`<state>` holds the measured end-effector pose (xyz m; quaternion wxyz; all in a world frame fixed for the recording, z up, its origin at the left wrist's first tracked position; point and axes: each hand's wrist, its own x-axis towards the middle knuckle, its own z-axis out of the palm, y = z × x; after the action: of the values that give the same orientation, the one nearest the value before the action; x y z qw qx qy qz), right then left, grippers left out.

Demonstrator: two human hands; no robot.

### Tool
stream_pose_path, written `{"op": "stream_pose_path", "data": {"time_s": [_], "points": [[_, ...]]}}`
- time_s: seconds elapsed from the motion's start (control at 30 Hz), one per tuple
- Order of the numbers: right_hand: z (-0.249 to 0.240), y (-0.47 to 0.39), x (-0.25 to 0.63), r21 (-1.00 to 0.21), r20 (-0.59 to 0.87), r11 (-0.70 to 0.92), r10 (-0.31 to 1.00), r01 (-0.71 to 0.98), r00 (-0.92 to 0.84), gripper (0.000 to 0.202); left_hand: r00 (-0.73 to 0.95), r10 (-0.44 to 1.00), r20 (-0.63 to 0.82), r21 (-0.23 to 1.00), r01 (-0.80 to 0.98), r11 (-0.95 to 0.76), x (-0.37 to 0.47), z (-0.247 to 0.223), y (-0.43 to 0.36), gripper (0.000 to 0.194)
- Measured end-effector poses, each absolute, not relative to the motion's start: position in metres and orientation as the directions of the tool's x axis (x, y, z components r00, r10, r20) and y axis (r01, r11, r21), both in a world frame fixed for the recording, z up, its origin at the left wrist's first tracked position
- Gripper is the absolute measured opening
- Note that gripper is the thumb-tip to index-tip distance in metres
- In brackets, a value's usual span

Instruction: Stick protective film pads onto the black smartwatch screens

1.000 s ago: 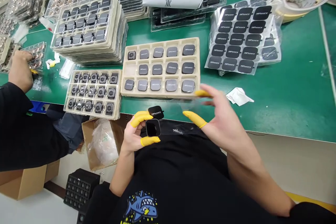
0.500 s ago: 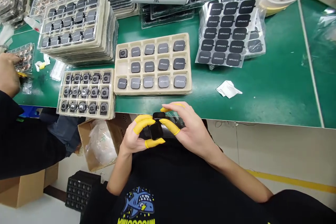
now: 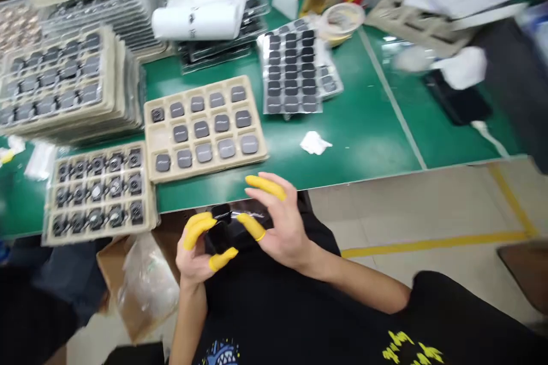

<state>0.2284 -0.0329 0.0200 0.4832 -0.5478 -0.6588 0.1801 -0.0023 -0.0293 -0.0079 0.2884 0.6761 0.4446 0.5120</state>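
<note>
My left hand (image 3: pixel 194 254), with yellow finger cots, is closed around a dark square watch body (image 3: pixel 220 236), pinched between thumb and fingers just off the table's front edge. A black rounded-square film piece (image 3: pixel 221 214) with pale print stands at the watch's upper edge; whether it is stuck there I cannot tell. To the right, my right hand (image 3: pixel 282 231) has its thumb and fingers apart with nothing between them. Beyond both hands, a beige tray (image 3: pixel 169 175) holds several grey film-covered watch bodies and one uncovered watch body (image 3: pixel 157 114).
Left of it, another tray (image 3: pixel 152 214) holds dark watch bodies. Stacked trays (image 3: pixel 128 91) rise behind. Label sheets (image 3: pixel 291 71), tape rolls (image 3: pixel 342 20), a crumpled white paper (image 3: pixel 315 143) and a phone (image 3: pixel 458 100) lie on the green table. A cardboard box (image 3: pixel 141 325) stands below.
My view has swung to the right and blurred somewhat. My right hand has moved away from the watch and its fingers have spread; my left hand still grips the watch body.
</note>
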Motion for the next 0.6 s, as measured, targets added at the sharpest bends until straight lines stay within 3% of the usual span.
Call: {"op": "stream_pose_path", "data": {"time_s": [0.07, 0.17, 0.33, 0.47, 0.6], "points": [[0.018, -0.029, 0.226, -0.746, 0.472, 0.374, 0.880, 0.551, 0.042, 0.050, -0.007, 0.920, 0.392, 0.899, 0.216, -0.381, -0.008, -0.018, -0.030, 0.064], [0.013, -0.022, 0.224, -0.817, 0.402, 0.362, 0.916, 0.449, -0.007, 0.048, -0.168, 0.929, 0.328, 0.944, 0.072, -0.321, -0.013, -0.036, -0.028, 0.072], [0.011, -0.022, 0.223, -0.838, 0.372, 0.363, 0.926, 0.408, -0.061, 0.041, -0.236, 0.950, 0.203, 0.978, 0.005, -0.207, -0.008, -0.044, -0.028, 0.085], [0.020, -0.022, 0.229, -0.850, 0.316, 0.349, 0.937, 0.394, -0.147, 0.048, -0.177, 0.936, 0.304, 0.949, -0.030, -0.314, 0.007, -0.027, -0.021, 0.075], [0.026, -0.016, 0.235, -0.932, 0.185, 0.240, 0.959, 0.272, -0.214, 0.031, -0.049, 0.905, 0.424, 0.906, -0.003, -0.424, 0.015, -0.011, -0.012, 0.059]]}}
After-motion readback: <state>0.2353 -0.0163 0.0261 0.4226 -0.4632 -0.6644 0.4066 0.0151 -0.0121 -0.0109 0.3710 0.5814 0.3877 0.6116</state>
